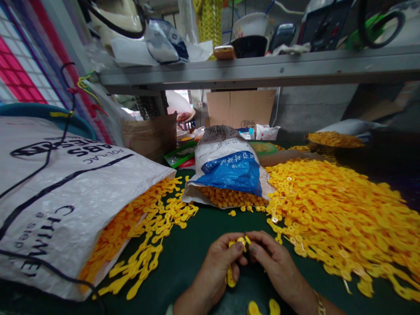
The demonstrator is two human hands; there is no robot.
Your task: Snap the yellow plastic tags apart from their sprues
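Note:
My left hand [213,264] is closed around a long yellow plastic piece [230,276], whose rounded end hangs below the fingers. Close by, my right hand [275,260] pinches a small yellow plastic part [248,239] between thumb and forefinger. The fingertips of both hands nearly meet; whether the two parts are joined is hidden. Two yellow pieces [254,308] lie at the near edge, below the hands. To the right spreads a big heap of flat yellow plastic pieces [341,205]. Small yellow parts [229,197] fill the mouth of a white-and-blue sack [226,164] ahead.
On the left, a large white sack [75,192] spills long yellow pieces [144,258] onto the dark green table [183,262]. A black cord crosses that sack. A grey metal shelf [249,72] spans above, loaded with bowls and bags. Cardboard boxes [241,107] stand behind.

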